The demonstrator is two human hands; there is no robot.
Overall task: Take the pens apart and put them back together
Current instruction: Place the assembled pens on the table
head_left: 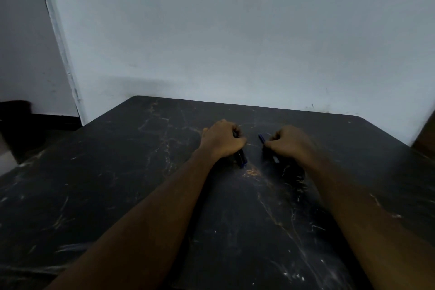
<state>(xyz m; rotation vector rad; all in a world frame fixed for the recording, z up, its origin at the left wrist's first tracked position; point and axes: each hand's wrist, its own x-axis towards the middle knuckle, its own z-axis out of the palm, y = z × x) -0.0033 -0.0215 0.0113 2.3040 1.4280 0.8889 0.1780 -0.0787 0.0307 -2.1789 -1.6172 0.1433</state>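
Two bare forearms reach in from six o'clock across the dark, scratched, stone-patterned worktop (117, 183), converging toward its far middle. The pale grey wall (235, 30) rises behind the far edge at twelve o'clock, with a white door frame (61, 49) slanting at ten o'clock.

The left hand (222, 140) sits knuckles-up, fingers curled into a loose fist around a dark pen with a blue end (240, 158); the pen's near end pokes out below the heel of the hand toward five o'clock, on or just above the worktop. The right hand (290, 142) lies just beside it at three o'clock, also curled closed, gripping a second dark pen with a blue tip (261, 138); that tip shows beyond the fingers at eleven o'clock, and a pale end (275, 159) shows under the palm. The hands are near but apart. Dim light blurs whether either pen is whole.
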